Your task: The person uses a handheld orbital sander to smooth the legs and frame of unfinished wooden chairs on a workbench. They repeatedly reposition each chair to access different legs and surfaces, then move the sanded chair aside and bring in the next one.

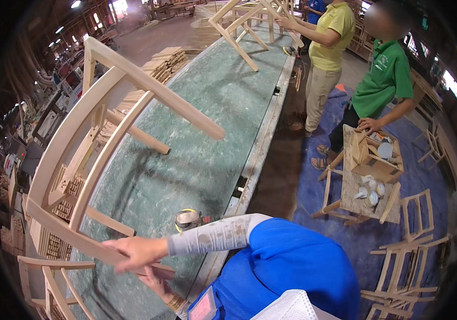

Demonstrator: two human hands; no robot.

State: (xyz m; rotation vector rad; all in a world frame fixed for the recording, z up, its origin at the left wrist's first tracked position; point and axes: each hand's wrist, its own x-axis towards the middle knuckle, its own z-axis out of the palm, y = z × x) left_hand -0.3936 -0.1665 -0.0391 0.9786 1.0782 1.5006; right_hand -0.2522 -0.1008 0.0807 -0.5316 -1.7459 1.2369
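White mask fabric (287,308) sits nearest. Beyond, the left hand (156,281) is at the near end of a wooden chair frame (68,230), grip unclear; the right hand (136,252) lies across it, fingers outstretched. Frame stands left on a green table (223,176); far right, a green-shirted person (388,80).

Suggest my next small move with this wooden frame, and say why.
I'd probably slide the right hand a little leftward along the near bar of the wooden frame, keeping the left hand close below: the right lies across the bar toward its near end, and a long stretch beyond it is uncovered.
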